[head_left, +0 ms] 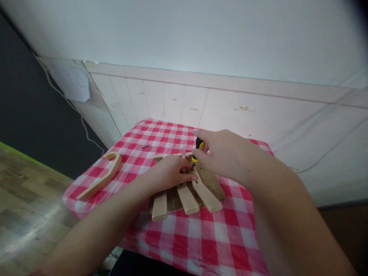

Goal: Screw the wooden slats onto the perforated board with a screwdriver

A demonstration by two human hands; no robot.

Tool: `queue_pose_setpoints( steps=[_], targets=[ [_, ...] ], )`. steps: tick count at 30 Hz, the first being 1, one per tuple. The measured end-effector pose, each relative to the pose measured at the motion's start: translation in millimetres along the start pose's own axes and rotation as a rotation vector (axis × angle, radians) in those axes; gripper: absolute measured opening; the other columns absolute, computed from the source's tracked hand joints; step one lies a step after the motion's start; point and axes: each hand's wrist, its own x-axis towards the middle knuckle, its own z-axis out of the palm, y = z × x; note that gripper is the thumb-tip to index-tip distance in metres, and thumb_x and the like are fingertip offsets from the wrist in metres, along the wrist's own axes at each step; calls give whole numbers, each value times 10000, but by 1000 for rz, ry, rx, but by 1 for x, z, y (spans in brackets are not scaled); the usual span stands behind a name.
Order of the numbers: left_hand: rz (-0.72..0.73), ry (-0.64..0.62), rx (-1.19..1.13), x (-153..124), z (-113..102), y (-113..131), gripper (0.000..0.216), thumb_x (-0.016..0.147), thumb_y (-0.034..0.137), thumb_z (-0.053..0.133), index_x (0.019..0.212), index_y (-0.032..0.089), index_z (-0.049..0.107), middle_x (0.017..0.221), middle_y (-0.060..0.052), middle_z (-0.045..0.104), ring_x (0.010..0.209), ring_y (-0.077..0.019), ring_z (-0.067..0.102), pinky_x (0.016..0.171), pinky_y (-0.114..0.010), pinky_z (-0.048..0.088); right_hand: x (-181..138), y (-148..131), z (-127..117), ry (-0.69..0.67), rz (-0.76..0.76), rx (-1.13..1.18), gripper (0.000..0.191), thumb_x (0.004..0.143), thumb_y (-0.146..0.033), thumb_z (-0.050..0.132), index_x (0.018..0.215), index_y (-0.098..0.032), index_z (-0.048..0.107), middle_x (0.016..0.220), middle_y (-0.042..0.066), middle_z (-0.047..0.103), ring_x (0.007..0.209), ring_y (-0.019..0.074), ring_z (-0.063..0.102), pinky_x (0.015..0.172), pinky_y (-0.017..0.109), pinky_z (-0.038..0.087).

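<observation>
Nearest on the work, three pale wooden slats: a left slat (160,207), a middle slat (187,199) and a right slat (207,195), fanned side by side across a brown, dotted board (214,182), blunt ends towards the near edge. Laid over them from the left, the left hand (169,172), with thumb and forefinger close by the tool's tip; impossible to tell whether pinching something small or only steadying the wood. Above and to the right, the right hand (224,149), fingers wrapped round the handle of a black-and-yellow screwdriver (199,143), slanting down to the far part of the right slat. In that slat, just nearer than the tip, a dark hole.

Step in hand, most likely: driving a screw at the right slat. Called for next, by that reading: steady downward pressure, a well-seated tip and a firm hold on the wood, without slipping towards the left fingers.

Under everything, a surface covered with a red-and-white checked cloth (235,222). Towards the left edge, well apart from the board, a curved wooden hook (107,179), crook at the far end. Farther back, loose on the cloth, small dark screws (145,146), by their look. Off to the left, a plank-patterned floor (28,199) and a pale cable (83,124). Beyond the far edge, scuffed white panelling (184,103), with a plain pale wall (184,38) above.
</observation>
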Motion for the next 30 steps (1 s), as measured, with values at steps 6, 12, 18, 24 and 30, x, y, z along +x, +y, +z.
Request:
queue_pose_setpoints(
  steps=[6,12,18,24,30],
  targets=[
    [30,2,16,0,0,0,217,835,349,633,793,144,685,622,24,587,529,-83,473,489,-215,267,1,2,-7,-4,177,-184,517,882,-588,413,784,-169,701,736,148,664,717,288,635,521,328,328],
    [18,10,18,0,2,-3,226,833,364,630,799,147,684,649,9,613,539,-93,486,486,-219,269,4,-5,3,7,-58,18,361,956,-374,349,1018,-191,653,887,90,698,736,190,618,558,289,336],
    [38,32,13,0,4,-6,240,832,387,624,773,161,677,640,13,618,539,-96,494,489,-224,265,0,4,-4,-52,-25,16,391,939,-381,339,872,-183,669,825,84,681,706,177,590,589,290,341],
    [31,28,43,0,3,-3,230,821,383,642,775,162,685,635,16,621,525,-90,489,484,-225,267,10,0,1,-12,216,-129,480,924,-452,304,882,-173,692,790,136,685,701,240,620,520,305,298],
    [32,39,7,-1,4,-4,211,826,371,623,789,170,675,655,13,640,541,-99,518,488,-222,286,1,7,7,6,-36,79,407,908,-314,389,1243,-209,596,1077,108,705,867,217,646,650,283,406]
  ],
)
